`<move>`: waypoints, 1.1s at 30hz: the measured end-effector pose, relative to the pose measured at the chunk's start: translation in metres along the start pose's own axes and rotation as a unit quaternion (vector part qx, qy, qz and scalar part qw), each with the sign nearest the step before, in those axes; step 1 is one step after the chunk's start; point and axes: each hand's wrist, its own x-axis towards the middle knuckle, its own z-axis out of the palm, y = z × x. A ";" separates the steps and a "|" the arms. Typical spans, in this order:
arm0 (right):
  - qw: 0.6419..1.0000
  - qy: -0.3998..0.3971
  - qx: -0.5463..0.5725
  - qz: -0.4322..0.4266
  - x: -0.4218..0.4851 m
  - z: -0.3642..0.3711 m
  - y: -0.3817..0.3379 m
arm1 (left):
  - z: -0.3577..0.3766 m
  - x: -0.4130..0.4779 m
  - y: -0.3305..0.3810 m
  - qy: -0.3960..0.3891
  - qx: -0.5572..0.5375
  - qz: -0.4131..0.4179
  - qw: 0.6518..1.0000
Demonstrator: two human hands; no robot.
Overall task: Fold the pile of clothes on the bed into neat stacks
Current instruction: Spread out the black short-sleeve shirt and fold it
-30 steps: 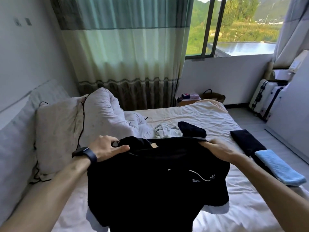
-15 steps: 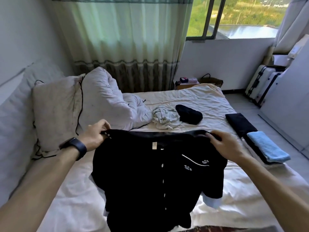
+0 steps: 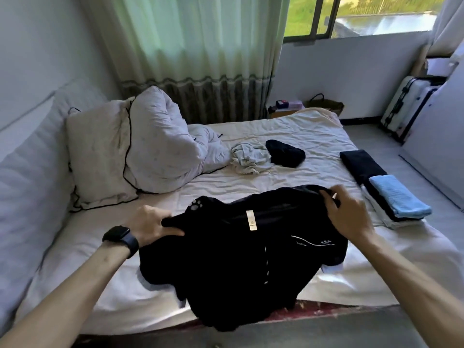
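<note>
A black button-up shirt (image 3: pixel 241 259) with white paw prints and a neck label lies across the near part of the bed (image 3: pixel 288 129), its hem hanging over the front edge. My left hand (image 3: pixel 150 223) grips its left shoulder. My right hand (image 3: pixel 347 213) pinches its right shoulder. A crumpled pale grey garment (image 3: pixel 248 156) and a crumpled black garment (image 3: pixel 285 153) lie in the middle of the bed. At the right edge sits a folded stack with a black piece (image 3: pixel 361 165) and a light blue piece (image 3: pixel 399 198) on top.
A pillow (image 3: pixel 98 156) and a bunched duvet (image 3: pixel 160 139) fill the bed's left side by the wall. Suitcases (image 3: pixel 406 104) stand at the far right on the floor. A small table (image 3: pixel 286 109) and a basket (image 3: pixel 326 104) sit beyond the bed under the window.
Both hands have lowered the shirt from hanging in the air down onto the bed. The view has tilted down toward the mattress.
</note>
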 end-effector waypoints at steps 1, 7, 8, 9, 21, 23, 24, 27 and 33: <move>1.000 -0.015 -0.003 0.017 -0.005 -0.003 0.003 | 0.001 -0.003 0.005 0.025 -0.008 -0.016 1.000; 0.980 -0.168 0.100 0.046 -0.026 -0.030 0.005 | 0.005 -0.002 0.009 0.005 -0.181 -0.168 0.969; 0.970 -0.195 0.127 0.069 -0.029 -0.034 0.008 | 0.008 -0.006 0.010 -0.006 -0.189 -0.159 0.969; 0.959 -0.225 0.147 0.092 -0.032 -0.036 0.010 | 0.010 -0.011 0.010 -0.011 -0.190 -0.152 0.970; 0.888 -0.370 0.211 0.174 -0.060 -0.024 0.014 | 0.020 -0.021 0.026 0.014 -0.181 -0.216 0.959; 0.919 -0.259 0.250 0.160 -0.058 -0.022 0.017 | 0.018 -0.021 0.023 0.070 -0.188 -0.230 0.952; 0.928 -0.217 0.260 0.155 -0.060 -0.020 0.020 | 0.017 -0.023 0.022 0.096 -0.188 -0.226 0.951; 0.945 -0.223 0.182 0.156 -0.073 -0.009 0.026 | 0.024 -0.027 0.025 0.082 -0.159 -0.190 0.965; 0.887 -0.399 0.140 0.188 -0.060 0.012 0.022 | 0.045 -0.014 0.035 0.104 -0.100 -0.140 0.980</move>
